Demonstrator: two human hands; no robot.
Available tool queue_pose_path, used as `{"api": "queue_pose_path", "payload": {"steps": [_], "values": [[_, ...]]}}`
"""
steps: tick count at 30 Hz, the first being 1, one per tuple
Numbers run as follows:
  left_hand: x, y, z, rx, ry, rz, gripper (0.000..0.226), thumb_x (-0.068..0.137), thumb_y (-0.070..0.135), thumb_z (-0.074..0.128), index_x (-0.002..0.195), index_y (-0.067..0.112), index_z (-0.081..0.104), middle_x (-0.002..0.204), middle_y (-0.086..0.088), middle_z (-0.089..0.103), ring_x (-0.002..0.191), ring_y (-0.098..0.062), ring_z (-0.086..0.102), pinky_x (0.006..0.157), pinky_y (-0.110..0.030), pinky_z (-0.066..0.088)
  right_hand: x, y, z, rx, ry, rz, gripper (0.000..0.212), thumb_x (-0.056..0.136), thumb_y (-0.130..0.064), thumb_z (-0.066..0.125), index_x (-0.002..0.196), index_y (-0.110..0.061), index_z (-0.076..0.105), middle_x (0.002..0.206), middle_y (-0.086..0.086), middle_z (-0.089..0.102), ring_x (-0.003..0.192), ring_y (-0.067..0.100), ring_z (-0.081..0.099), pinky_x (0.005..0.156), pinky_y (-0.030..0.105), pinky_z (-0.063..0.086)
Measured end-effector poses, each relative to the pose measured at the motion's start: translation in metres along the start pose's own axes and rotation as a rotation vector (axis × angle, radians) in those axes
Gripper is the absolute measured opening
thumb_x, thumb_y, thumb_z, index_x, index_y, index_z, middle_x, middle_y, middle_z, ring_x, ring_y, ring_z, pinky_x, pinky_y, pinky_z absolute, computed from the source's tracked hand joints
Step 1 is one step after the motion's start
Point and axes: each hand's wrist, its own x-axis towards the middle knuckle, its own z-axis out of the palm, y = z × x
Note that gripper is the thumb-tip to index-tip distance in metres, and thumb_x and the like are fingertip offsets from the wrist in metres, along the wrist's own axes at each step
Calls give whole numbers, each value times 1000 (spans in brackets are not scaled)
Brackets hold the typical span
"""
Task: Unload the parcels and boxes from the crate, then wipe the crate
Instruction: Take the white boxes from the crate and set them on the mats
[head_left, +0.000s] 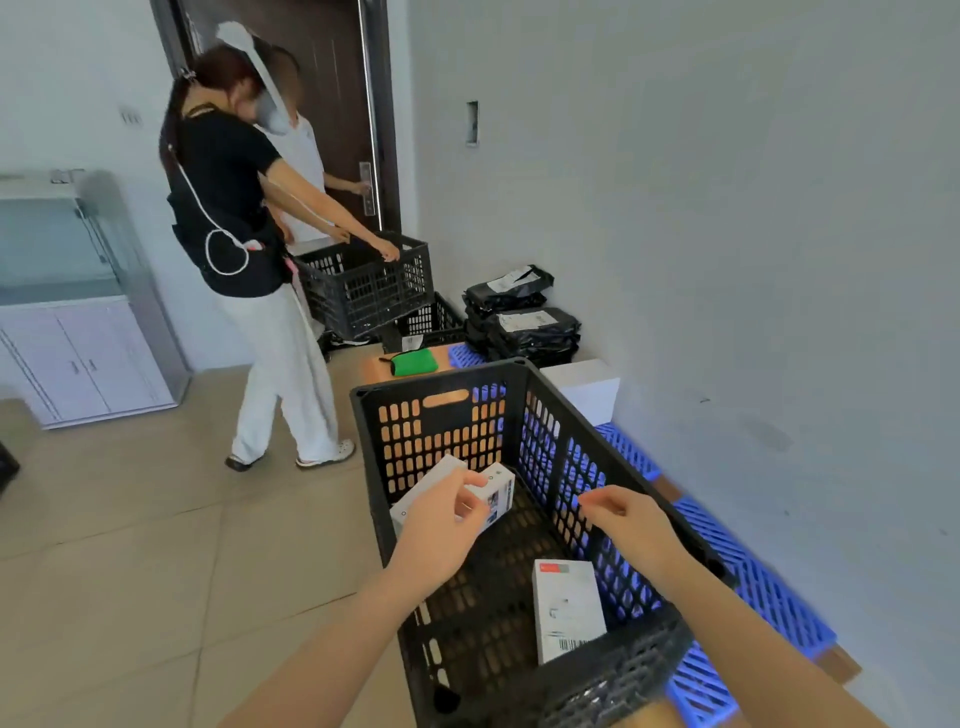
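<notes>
First-person view down into a black plastic lattice crate (447, 400) standing on a tiled floor beside a grey wall. The left hand (447, 514) reaches in at the far end, its grip closed around a small white cardboard box with a printed side (496, 499). The right hand (628, 519) hovers above the crate's right wall with fingers loosely curled, its grip holding nothing.

The step in hand looks like lifting this box out. To do it well, the box should probably come straight up until it is past the rim, so that it does not catch on the lattice. The free right hand could then take the other box.

In the crate:
- The gripped box is at the far end.
- A plain white box (423, 491) is just beside it, partly hidden by the hand.
- A flat white box with a red strip and a barcode label (569, 608) lies on the crate floor near the right wall.
- No soft parcels can be seen inside.

Outside the crate:
- Black plastic mailer parcels (524, 322) are stacked by the wall.
- A blue slatted plastic pallet (753, 571) runs along the wall beside the crate.
- Another person (234, 208) holds a second black crate (369, 286). Its contents cannot be seen.
</notes>
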Motion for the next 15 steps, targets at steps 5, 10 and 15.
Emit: {"api": "queue_pose_path", "payload": {"steps": [5,10,15], "values": [[-34,3,4,-32,-28,-1,20,96,27,58,111,39,52,95,22,56,89,4,58,76,-8,46,-28,6,-5,-69,1,5,18,93,-24,57,108,-24,68,105,-6,67,96,10,59,87,24,42],[-67,7,13,-29,-51,-8,22,95,28,60,113,38,53,92,16,63,88,3,60,81,-12,46,-52,21,-10,-170,-67,-50,19,96,-22,53,112,-24,63,104,-11,61,90,2,53,79,16,37],[-106,15,31,165,-66,-26,34,93,51,52,125,41,49,104,18,58,96,0,57,89,-27,51,-63,39,-13,-357,-114,-243,23,97,-28,53,117,-23,62,114,-7,60,104,9,55,89,21,42]]}}
